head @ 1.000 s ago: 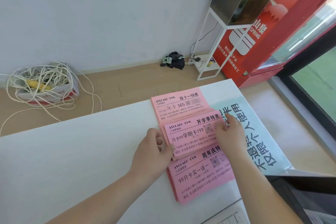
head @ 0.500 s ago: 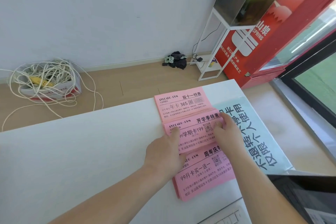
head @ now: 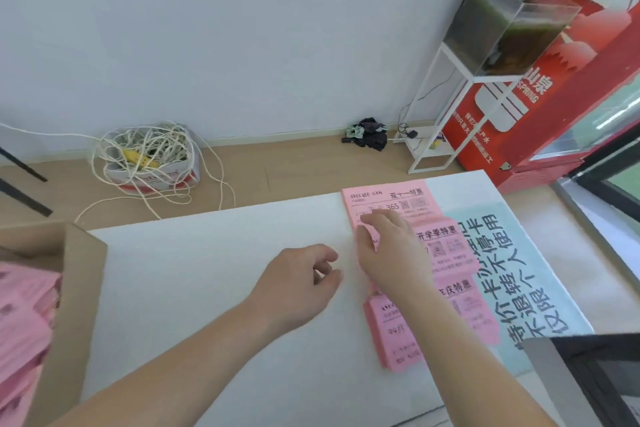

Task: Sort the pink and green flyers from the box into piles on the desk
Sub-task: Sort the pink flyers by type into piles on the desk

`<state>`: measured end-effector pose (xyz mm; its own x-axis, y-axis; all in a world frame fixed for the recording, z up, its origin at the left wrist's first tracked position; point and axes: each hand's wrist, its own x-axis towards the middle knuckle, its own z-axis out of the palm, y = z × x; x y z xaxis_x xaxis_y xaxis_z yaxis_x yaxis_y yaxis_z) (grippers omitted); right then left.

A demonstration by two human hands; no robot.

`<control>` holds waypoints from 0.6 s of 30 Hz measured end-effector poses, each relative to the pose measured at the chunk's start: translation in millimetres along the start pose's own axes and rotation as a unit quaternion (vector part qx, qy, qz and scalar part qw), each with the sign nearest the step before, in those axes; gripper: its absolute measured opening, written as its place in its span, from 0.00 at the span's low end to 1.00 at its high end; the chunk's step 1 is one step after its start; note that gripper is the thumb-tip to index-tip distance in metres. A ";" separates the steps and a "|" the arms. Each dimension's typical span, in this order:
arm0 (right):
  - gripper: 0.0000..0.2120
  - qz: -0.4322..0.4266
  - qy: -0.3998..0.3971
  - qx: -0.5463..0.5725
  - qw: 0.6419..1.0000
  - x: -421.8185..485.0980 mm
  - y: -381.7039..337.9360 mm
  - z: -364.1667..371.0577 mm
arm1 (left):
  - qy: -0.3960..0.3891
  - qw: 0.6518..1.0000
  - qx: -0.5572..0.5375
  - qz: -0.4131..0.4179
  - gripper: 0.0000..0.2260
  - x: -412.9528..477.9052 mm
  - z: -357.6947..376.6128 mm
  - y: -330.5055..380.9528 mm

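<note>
Left hand: loosely curled, empty, over white tabletop.
Right hand: flat on pink paper flyers near far edge.

Bright, even daylight; I read the source as the window at the right edge. The white desk is close to washed out, with only faint, soft shadows beside the left hand. Fine print on the pink flyers is smeared and unreadable. Wide-angle bending: the fish tank at upper right leans hard. The cardboard box at lower left is soft.
</note>
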<state>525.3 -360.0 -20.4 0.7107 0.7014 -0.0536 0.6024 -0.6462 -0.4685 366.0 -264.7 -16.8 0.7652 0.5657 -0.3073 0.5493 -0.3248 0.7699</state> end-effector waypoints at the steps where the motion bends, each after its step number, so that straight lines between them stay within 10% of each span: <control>1: 0.14 -0.022 -0.015 0.020 0.999 -3.7 -21.1 6.6 | 0.022 1.000 -0.014 -0.007 0.13 -10.1 -13.5 -8.8; 13: 0.10 -0.303 -0.205 0.191 0.911 -78.7 -287.3 105.9 | 0.361 0.905 -0.162 -0.158 0.07 -199.6 -175.4 -138.7; 18: 0.11 -0.402 -0.232 0.102 0.880 -114.6 -335.0 155.8 | 0.287 0.901 0.123 -0.302 0.17 -258.3 -212.8 -213.5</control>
<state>185.4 -177.0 5.3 -0.1687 0.9850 0.0367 0.7309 0.1500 -0.6658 -20.3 -180.2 17.2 0.0418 0.9713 -0.2342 0.9186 0.0549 0.3914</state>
